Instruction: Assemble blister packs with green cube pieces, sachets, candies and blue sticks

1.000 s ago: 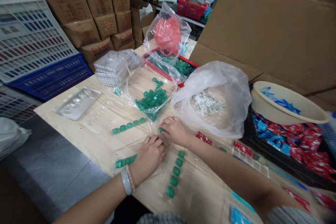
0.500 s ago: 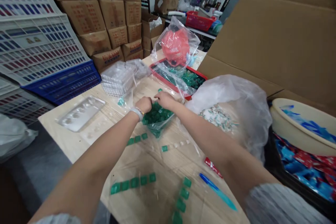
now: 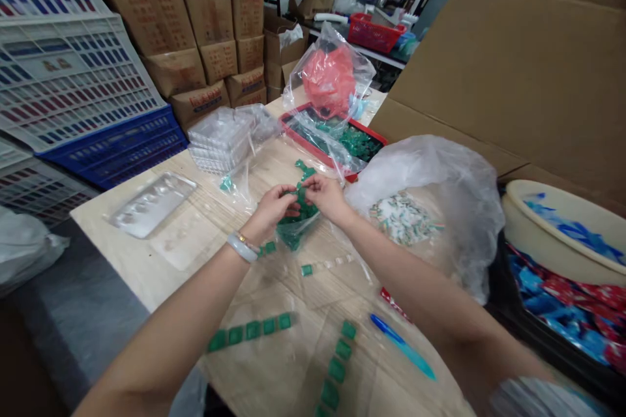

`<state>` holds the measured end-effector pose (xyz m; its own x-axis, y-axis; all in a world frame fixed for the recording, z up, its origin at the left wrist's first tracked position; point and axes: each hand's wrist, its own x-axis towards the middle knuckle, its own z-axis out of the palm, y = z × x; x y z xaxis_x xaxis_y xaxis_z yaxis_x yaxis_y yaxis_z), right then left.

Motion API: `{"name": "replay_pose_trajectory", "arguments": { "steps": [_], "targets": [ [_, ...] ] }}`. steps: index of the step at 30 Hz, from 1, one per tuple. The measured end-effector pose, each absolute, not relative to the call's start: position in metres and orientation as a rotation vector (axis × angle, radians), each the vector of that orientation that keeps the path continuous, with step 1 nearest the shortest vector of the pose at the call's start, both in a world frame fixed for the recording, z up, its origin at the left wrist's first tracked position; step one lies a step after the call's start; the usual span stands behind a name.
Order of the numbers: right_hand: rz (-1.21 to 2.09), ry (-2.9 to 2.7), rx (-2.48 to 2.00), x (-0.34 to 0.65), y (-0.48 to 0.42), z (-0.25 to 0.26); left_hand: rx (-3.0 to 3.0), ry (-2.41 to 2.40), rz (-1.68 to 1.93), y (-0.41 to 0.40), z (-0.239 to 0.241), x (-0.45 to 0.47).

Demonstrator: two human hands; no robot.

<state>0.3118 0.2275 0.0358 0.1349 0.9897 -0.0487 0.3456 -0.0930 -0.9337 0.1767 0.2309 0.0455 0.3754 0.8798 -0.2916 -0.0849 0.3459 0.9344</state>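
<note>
My left hand (image 3: 274, 210) and my right hand (image 3: 328, 198) come together over a heap of small green pieces (image 3: 304, 214) in a clear plastic bag or tub. Their fingertips pinch at green material between them; its exact shape is too small to make out. More green pieces (image 3: 304, 169) lie just beyond my fingers. Nearer to me, one green square (image 3: 306, 270) sits in a row with pale clear squares (image 3: 332, 263). Flat green squares form a row at the front left (image 3: 252, 330) and another at the front right (image 3: 336, 370).
Clear plastic trays (image 3: 222, 143) are stacked behind a single moulded tray (image 3: 152, 204). A red-rimmed tray (image 3: 313, 146) stands at the back. To the right are a plastic bag of paper-like bits (image 3: 408, 218), a blue cutter or pen (image 3: 403, 346) and a cream tub (image 3: 518, 208).
My left wrist has turned and its fingers have opened out of a fist into a pinch near my right hand. Green pieces beyond the hands now show more.
</note>
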Motion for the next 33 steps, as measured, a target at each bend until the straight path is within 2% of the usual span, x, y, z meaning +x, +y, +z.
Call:
{"name": "replay_pose_trajectory", "arguments": {
  "steps": [6, 16, 19, 22, 25, 29, 33],
  "targets": [
    [0.922, -1.348, -1.488, 0.308, 0.168, 0.039, 1.03, 0.875, 0.761, 0.188, 0.044, 0.181],
    [1.186, -1.342, -1.291, 0.327, 0.095, 0.042, 0.871, 0.788, 0.484, 0.146, 0.046, 0.182],
    [0.956, -1.56, -1.467, 0.33, 0.084, 0.037, 0.875, 0.906, 0.544, 0.135, 0.044, 0.168],
    [0.635, -2.122, -1.639, 0.33, 0.083, 0.033, 0.84, 0.969, 0.594, 0.128, 0.042, 0.151],
    [0.436, -2.601, -1.6, 0.327, 0.09, 0.03, 0.872, 0.974, 0.556, 0.123, 0.035, 0.141],
    [0.278, -2.819, -1.464, 0.322, 0.097, 0.03, 1.013, 1.034, 0.541, 0.119, 0.021, 0.142],
    [0.313, -2.909, -1.356, 0.318, 0.099, 0.03, 1.097, 1.087, 0.543, 0.12, 0.012, 0.147]
  ]
}}
